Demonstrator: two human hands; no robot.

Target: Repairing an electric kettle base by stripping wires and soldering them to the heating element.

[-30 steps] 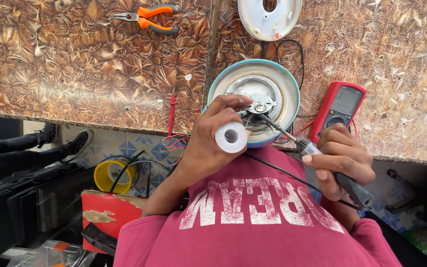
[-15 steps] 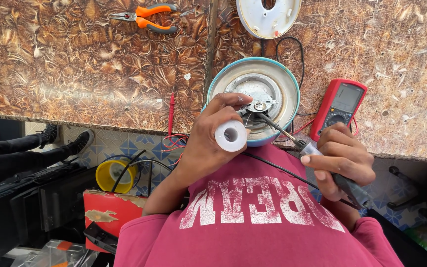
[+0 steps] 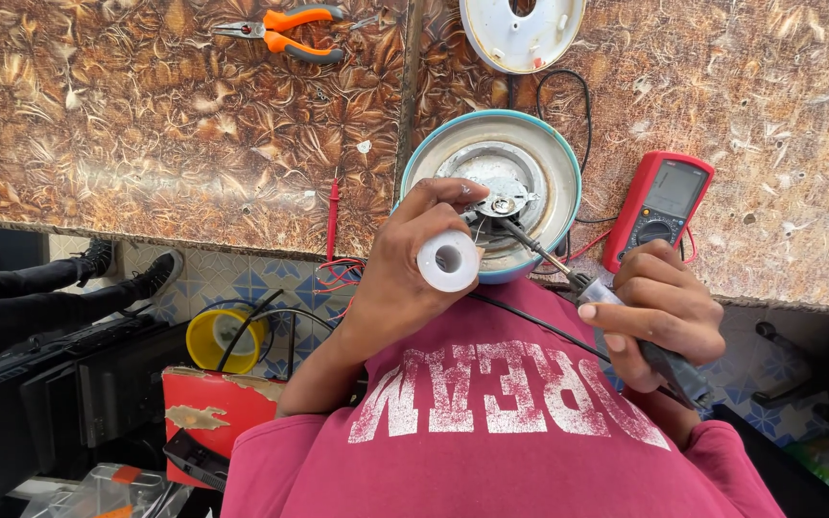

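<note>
The round, shiny metal appliance base with a blue rim (image 3: 491, 182) sits at the table edge. The right hand (image 3: 659, 312) grips a thin soldering iron (image 3: 549, 259), its tip on the middle. The left hand (image 3: 405, 278) pinches a small white plastic spool (image 3: 448, 260). Nothing has moved since before.

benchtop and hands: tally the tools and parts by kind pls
pliers: 1
multimeter: 1
red probe: 1
soldering iron, in the right hand: 1
white spool, in the left hand: 1
round base with teal rim: 1
white round cover: 1
total: 7
</note>
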